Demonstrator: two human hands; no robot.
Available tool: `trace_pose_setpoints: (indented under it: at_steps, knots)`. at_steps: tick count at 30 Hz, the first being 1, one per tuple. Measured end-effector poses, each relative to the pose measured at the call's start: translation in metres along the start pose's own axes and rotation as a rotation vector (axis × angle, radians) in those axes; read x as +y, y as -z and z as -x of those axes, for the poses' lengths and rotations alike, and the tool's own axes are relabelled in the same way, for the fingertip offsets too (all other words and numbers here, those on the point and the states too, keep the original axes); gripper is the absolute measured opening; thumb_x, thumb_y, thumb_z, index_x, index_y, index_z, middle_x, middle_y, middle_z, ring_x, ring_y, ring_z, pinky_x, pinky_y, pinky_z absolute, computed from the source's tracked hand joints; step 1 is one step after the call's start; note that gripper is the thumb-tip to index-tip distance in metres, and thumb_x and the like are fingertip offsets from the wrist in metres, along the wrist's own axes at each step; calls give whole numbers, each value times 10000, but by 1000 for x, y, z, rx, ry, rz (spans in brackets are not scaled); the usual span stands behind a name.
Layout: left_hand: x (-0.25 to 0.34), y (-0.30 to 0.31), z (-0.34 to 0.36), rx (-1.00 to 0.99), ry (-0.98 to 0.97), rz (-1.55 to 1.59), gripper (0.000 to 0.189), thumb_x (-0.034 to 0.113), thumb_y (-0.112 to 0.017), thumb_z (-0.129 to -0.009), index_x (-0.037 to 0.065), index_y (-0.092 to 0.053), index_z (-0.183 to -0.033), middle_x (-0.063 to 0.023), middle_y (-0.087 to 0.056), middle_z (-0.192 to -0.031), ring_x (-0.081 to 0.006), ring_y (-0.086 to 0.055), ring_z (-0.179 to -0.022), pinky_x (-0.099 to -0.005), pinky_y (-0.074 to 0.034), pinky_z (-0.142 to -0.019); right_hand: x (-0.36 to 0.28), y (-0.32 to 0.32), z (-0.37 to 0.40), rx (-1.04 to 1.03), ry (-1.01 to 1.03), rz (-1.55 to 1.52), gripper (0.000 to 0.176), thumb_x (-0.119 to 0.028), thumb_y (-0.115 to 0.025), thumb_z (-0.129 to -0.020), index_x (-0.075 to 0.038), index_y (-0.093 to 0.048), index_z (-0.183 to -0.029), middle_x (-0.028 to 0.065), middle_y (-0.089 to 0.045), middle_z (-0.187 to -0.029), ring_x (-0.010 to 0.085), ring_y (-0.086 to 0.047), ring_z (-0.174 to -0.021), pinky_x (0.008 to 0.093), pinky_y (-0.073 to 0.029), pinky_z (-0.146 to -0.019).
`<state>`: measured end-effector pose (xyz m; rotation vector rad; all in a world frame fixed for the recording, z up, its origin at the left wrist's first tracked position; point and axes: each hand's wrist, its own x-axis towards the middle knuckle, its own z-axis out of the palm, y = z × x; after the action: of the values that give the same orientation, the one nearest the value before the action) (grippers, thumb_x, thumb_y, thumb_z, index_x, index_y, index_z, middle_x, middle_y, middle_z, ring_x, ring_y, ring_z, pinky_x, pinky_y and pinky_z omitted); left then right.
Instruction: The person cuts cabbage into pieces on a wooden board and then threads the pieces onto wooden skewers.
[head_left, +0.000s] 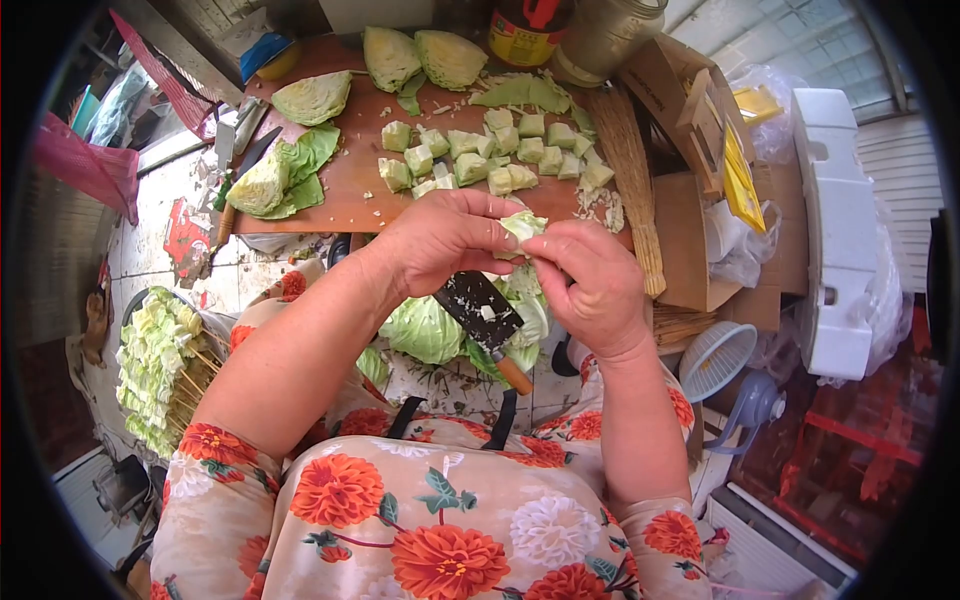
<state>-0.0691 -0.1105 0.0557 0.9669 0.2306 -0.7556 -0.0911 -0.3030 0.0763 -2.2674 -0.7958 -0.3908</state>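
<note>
My left hand (pixel 440 240) and my right hand (pixel 592 285) meet in front of the brown table (pixel 360 110), their fingers closed on a small pale-green cabbage piece (pixel 523 226). Below them a cleaver (pixel 470 302) with a wooden handle, its dark blade flecked with white bits, lies over whole cabbages (pixel 425 328). Just beyond my hands, several cut cabbage chunks (pixel 470 143) are spread on the table. Cabbage wedges (pixel 312 98) sit at its far left and back, and a leafy cabbage piece (pixel 285 178) lies at the left edge.
At left, a knife (pixel 254 152) lies by the table's edge, and skewered cabbage leaves (pixel 155 345) stand in a container. A red-capped bottle (pixel 525 35) and glass jar (pixel 608 38) are at the back. Rightward are a straw broom (pixel 630 180), cardboard boxes (pixel 680 235) and white foam (pixel 835 250).
</note>
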Motion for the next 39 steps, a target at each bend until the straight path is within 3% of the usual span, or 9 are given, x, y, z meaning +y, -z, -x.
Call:
trace_pose_setpoints:
  at_steps: [3,8,13,21,26,28,32,35,39]
  knots:
    - [-1,-2,-1,48,-81,-37,351,43,-665,-790,-48,-555,-1111,-93,-634,-976,-167,-635,-835,-285,-553,-694,-3,1,1,14,-92,-109,224,-3,-690,-676,-65,-660,-888,70,-606,-819,213,-616,-747,286,-505,-649]
    - [6,-13,4,124,-220,-137,404,73,-686,-780,-53,-541,-1136,-94,-646,-949,-156,-640,-795,-265,-549,-657,0,-7,6,182,-560,-571,333,-21,-701,-723,0,-608,-1042,93,-578,-1015,152,-604,-814,280,-516,-706]
    - [5,-10,6,-6,-233,-109,392,92,-696,-774,-43,-557,-1116,-94,-652,-909,-144,-639,-714,-264,-547,-614,-4,-6,5,107,-588,-871,409,-91,-634,-824,34,-529,-1199,98,-564,-1101,177,-598,-941,289,-483,-828]
    - [-4,-4,2,-25,-295,-132,377,93,-689,-783,-33,-560,-1114,-82,-648,-904,-134,-629,-706,-249,-540,-633,-4,-12,11,79,-518,-835,399,-86,-623,-838,18,-528,-1212,93,-592,-1049,160,-602,-930,279,-481,-837]
    - [4,-2,-1,169,-326,-56,325,67,-655,-784,5,-557,-1088,-63,-628,-894,-153,-615,-723,-276,-524,-634,2,-12,15,108,-783,-805,374,-108,-629,-848,19,-533,-1186,105,-611,-1030,154,-604,-904,273,-498,-783]
    - [10,4,-2,272,-371,-49,345,66,-632,-795,-3,-544,-1121,-53,-609,-895,-162,-614,-730,-275,-522,-646,16,-21,35,40,-826,-678,356,-138,-649,-821,10,-565,-1134,117,-629,-993,161,-620,-870,278,-500,-773]
    - [21,17,6,316,-377,-8,384,55,-601,-805,-21,-515,-1172,-53,-589,-898,-179,-615,-744,-268,-527,-662,13,-46,82,-704,-789,-79,375,-290,-662,-734,-18,-618,-988,175,-626,-996,283,-631,-866,364,-500,-795]
    - [22,21,16,351,-394,-27,426,49,-580,-816,-58,-472,-1213,-80,-587,-906,-206,-632,-805,-270,-541,-694,-3,-66,119,-933,-783,147,377,-311,-648,-742,-29,-616,-989,174,-616,-1004,317,-608,-933,393,-484,-839]
    - [18,32,23,377,-431,-80,384,63,-594,-813,-55,-504,-1168,-100,-608,-938,-205,-637,-795,-262,-546,-669,4,-96,163,-947,-776,260,378,-303,-676,-724,-32,-603,-977,185,-600,-1009,335,-593,-956,404,-475,-850]
